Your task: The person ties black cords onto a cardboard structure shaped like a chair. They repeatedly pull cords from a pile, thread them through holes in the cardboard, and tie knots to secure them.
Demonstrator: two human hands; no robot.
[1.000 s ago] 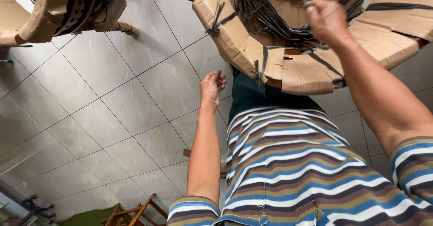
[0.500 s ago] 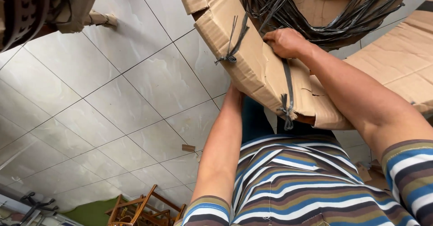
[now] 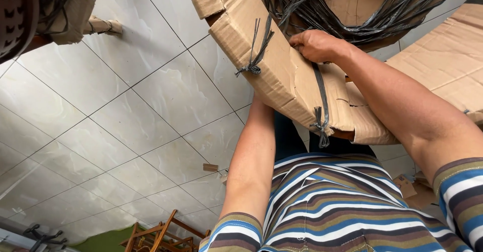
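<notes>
Overhead | right hand (image 3: pixel 316 45) grips cardboard ring (image 3: pixel 282 76) (left hand hidden beneath)

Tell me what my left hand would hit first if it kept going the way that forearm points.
Most likely the underside of the cardboard-wrapped ring: the left forearm runs straight up beneath it and the hand is hidden behind it, so it may already touch; depth is unclear.

Pale tiled floor (image 3: pixel 151 96) — wooden chair (image 3: pixel 161 237) nr bottom edge.
</notes>
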